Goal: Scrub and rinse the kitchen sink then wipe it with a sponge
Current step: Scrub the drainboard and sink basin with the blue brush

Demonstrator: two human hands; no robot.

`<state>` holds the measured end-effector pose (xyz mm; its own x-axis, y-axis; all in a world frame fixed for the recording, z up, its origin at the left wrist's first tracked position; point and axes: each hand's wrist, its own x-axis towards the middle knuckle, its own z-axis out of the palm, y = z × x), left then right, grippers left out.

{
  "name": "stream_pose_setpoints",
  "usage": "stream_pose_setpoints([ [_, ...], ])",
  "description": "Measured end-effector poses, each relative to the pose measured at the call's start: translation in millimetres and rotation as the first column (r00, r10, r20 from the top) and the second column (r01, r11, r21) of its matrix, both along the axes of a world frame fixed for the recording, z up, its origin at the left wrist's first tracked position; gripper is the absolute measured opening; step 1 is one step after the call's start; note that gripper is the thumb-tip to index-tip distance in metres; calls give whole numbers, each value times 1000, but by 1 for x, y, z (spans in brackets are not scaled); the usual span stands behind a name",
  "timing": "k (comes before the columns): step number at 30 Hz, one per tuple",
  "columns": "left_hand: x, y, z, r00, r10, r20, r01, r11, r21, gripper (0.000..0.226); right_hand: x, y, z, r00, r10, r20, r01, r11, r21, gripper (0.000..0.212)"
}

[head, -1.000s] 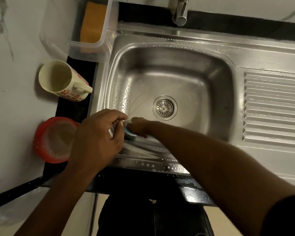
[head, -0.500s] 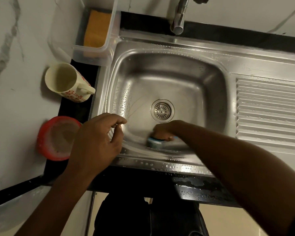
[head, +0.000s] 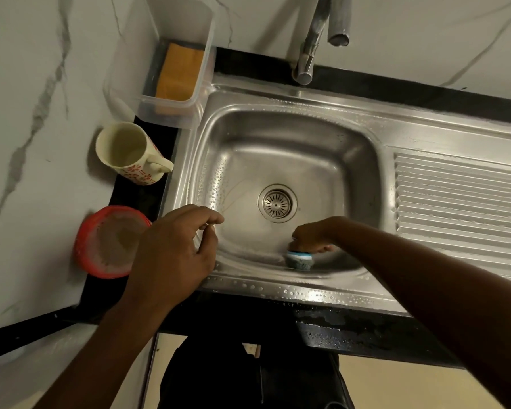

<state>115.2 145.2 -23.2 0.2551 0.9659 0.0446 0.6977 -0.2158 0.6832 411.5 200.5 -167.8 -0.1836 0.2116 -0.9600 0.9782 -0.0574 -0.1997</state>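
A wet stainless steel sink (head: 292,134) fills the middle of the view, its round drain (head: 277,203) in the basin floor. My right hand (head: 313,234) grips a blue and white scrubber (head: 299,259) and presses it against the near wall of the basin. My left hand (head: 177,249) hovers over the sink's front left corner with fingers loosely curled, holding nothing. An orange sponge (head: 180,72) lies in a clear plastic box (head: 171,113) at the back left.
A cream mug (head: 127,152) with red flowers and a red tub (head: 106,240) stand on the black counter left of the sink. The tap (head: 307,48) hangs over the back rim. A ribbed drainboard (head: 460,199) lies to the right.
My right hand has slid the scrubber rightward along the near wall of the basin, away from my left hand. My left hand has stayed at the front left corner.
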Motion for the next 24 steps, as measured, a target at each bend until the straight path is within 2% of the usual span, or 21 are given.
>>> stream_pose_setpoints([
  [4, 3, -3, 2, 1000, -7, -17, 7, 1000, 7, 20, -46, 5, 5, 992, 38, -124, -28, 996, 86, 38],
  [8, 9, -8, 6, 1000, -5, -12, 5, 1000, 2, 21, -44, 10, 14, 984, -58, -169, 66, 997, 46, 41],
  [10, 12, -11, 7, 1000, 7, -6, -7, 1000, 0, 21, -18, 6, 21, 986, -62, -152, 64, 998, 5, 38],
  [13, 17, -14, 5, 1000, 12, -18, -12, 1000, 5, 21, 28, -1, 19, 998, -62, -12, 60, 995, -78, 36],
  [16, 22, -17, 6, 1000, 9, -19, -9, 1000, 9, 20, 37, -2, 7, 996, -39, 83, 47, 994, -98, 32],
  [20, 28, -24, 9, 1000, 21, -10, -21, 1000, 4, 20, 5, 3, -2, 999, -29, 31, 31, 997, -68, 34],
  [24, 39, -29, 6, 997, 71, 11, -71, 997, -12, 21, -10, 6, 4, 993, -108, -50, 103, 991, -84, 37],
])
